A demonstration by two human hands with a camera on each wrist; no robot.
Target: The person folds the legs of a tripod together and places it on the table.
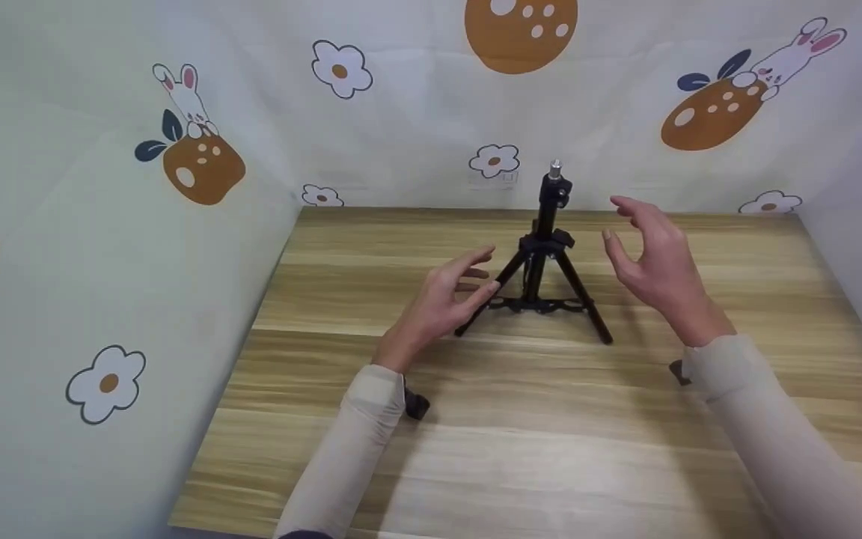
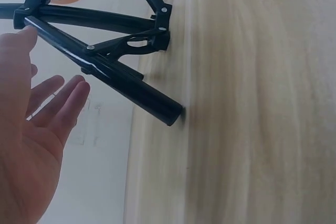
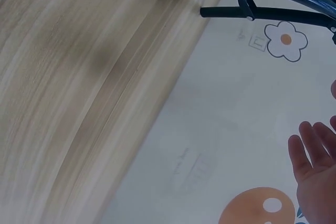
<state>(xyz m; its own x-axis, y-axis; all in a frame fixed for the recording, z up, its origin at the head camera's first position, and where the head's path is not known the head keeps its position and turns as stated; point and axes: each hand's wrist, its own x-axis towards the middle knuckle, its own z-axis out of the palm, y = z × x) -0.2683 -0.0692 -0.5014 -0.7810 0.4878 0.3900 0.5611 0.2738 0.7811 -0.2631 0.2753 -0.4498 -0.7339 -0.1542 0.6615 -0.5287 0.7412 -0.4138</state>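
A small black tripod stand (image 1: 547, 217) with a silver stud (image 1: 555, 169) on top stands upright on the wooden table, its legs spread. To its left is my left hand (image 1: 442, 299), fingers extended and loosely apart. The thumb overlaps the tripod's left leg in the head view; whether it touches cannot be told. In the left wrist view, that hand (image 2: 29, 166) is beside the black leg (image 2: 126, 85), not wrapped around it. My right hand (image 1: 659, 262) hovers to the right of the stand, apart from it, thumb and fingers spread. Part of this hand (image 3: 317, 187) shows in the right wrist view.
The wood-grain table (image 1: 521, 449) meets a pale back wall covering (image 1: 416, 135) printed with flowers, rabbits and orange fruit. Similar covering (image 1: 49, 359) runs along the left side. Dark wrist-mounted pieces (image 1: 416, 406) show under both cuffs.
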